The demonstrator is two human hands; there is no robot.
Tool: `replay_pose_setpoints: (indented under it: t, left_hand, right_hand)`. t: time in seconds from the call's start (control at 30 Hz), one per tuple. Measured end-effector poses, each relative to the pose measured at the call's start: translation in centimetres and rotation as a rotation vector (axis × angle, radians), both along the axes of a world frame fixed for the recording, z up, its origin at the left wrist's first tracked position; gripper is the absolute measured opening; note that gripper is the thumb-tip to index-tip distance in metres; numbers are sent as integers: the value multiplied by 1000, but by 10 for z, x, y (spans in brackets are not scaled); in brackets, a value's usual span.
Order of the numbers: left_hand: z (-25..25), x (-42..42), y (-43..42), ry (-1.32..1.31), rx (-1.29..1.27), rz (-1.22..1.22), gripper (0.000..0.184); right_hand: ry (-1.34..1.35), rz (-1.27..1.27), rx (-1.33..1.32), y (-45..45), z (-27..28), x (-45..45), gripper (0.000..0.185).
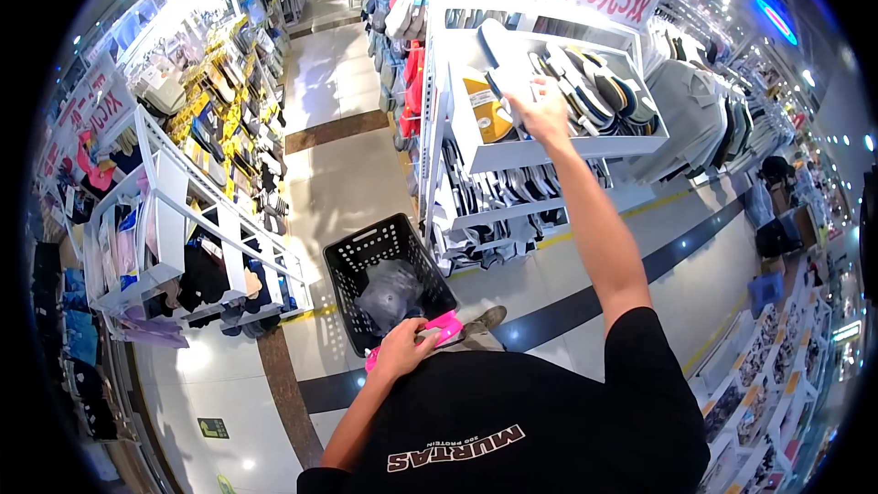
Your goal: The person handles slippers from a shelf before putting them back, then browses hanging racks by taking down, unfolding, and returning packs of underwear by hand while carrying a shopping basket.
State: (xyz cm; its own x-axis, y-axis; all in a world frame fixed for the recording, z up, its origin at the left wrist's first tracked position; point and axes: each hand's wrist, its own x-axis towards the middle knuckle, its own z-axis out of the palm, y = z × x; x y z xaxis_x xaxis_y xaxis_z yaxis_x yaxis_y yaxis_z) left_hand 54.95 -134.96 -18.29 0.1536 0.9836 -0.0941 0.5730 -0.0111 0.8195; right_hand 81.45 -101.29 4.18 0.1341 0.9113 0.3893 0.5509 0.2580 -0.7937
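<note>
the pale sole-shaped piece (492,44) is at twelve o'clock, tilted up over the white bin (503,157), its lower end at my right hand (543,115). my right fingers look curled in and closed on that end, though the glare blurs the exact contact. i judge it light, thin and bendy, not fragile, perhaps a bit slick if wrapped; a pinch across the lower end should do, thumb on one face and fingers on the other, while the long free end may flop or catch its neighbours. just beside it, towards eleven, lies a golden-brown piece (494,128), and towards one, dark and pale flat pieces (596,96) lean packed together. my left hand (402,349) is closed round the pink handle (446,325) of the black basket (346,285), nearer me at eleven. that grip looks firm; the hard plastic should feel stiff and steady there. inside the basket sits a grey bundle (389,288), soft-looking, probably light. a shoe (494,316) shows on the floor just beside the basket, towards its four o'clock
</note>
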Motion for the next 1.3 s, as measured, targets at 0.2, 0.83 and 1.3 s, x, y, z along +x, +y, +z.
replay_pose_setpoints:
  t: [0.2, 0.83, 1.3]
  left_hand:
    - [6, 2, 0, 40, 83, 122, 38]
    - [-2, 5, 6, 42, -8, 149, 27]
    - [-2, 14, 17, 144, -36, 180, 27]
  right_hand:
    - [-347, 69, 86, 20, -32, 0, 44]
    - [-174, -406, -155, -16, -263, 147, 55]
    - [-68, -510, -469, 73, -319, 285, 88]
